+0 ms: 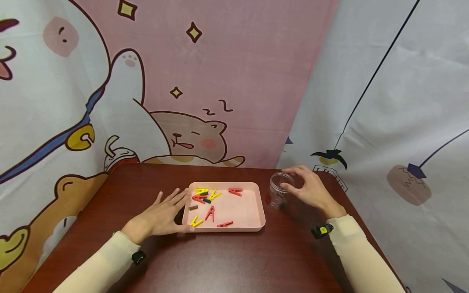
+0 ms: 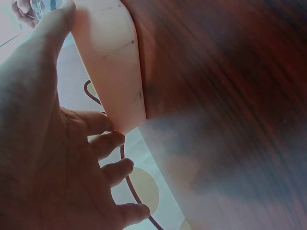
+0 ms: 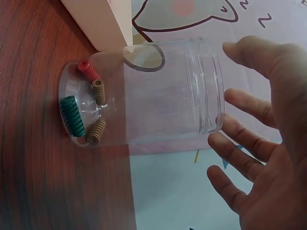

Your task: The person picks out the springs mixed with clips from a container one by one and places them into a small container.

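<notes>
Left hand (image 1: pixel 161 215) touched the pink tray (image 1: pixel 246 208), fingers spread, right hand (image 1: pixel 312 190) at the clear jar's (image 3: pixel 158 96) mouth, fingers released

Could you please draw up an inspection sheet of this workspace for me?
Surface: dark reddish-brown table, bearing the tray and jar.
Tray: pink, with red and yellow clips and a few dark green and brown springs, mostly towards its left side.
Jar: clear, upright, right of the tray; red, green and brown springs at its bottom.
Clutter: nothing seen.
Left hand: fingers spread, touching the tray.
Right hand: at the jar's top, fingers apart; firm grip not evident.
Cables: nothing seen.
Surroundings: cartoon-printed backdrop.
</notes>
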Available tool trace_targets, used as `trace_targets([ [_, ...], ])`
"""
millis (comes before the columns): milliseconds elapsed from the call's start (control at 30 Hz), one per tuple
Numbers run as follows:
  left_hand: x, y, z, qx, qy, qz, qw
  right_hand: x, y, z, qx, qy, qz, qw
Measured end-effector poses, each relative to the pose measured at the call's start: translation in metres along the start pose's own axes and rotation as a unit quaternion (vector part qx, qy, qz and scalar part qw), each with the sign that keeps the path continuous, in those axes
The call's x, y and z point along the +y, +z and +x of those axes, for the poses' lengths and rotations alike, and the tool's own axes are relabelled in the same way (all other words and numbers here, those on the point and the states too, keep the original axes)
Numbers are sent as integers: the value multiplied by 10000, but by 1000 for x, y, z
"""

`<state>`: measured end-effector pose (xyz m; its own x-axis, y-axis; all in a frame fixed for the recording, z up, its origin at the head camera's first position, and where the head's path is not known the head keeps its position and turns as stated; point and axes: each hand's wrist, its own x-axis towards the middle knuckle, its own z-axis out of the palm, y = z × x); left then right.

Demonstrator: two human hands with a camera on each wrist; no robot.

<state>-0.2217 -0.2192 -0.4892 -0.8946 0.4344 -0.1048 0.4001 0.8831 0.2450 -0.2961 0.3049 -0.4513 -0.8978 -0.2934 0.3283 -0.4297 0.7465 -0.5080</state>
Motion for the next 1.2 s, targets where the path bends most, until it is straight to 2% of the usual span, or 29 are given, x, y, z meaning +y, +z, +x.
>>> trace_targets([
  [300, 1, -2, 0, -7, 20, 61, 10000, -4, 0, -3, 64, -83, 21, 9999],
  [933, 2, -2, -1, -62, -4, -13, 10000, -23, 5, -8, 446, -594, -91, 9972],
  [1200, 0, 0, 0, -27, 29, 1, 10000, -35, 11, -7, 367, -672, -16, 9971],
])
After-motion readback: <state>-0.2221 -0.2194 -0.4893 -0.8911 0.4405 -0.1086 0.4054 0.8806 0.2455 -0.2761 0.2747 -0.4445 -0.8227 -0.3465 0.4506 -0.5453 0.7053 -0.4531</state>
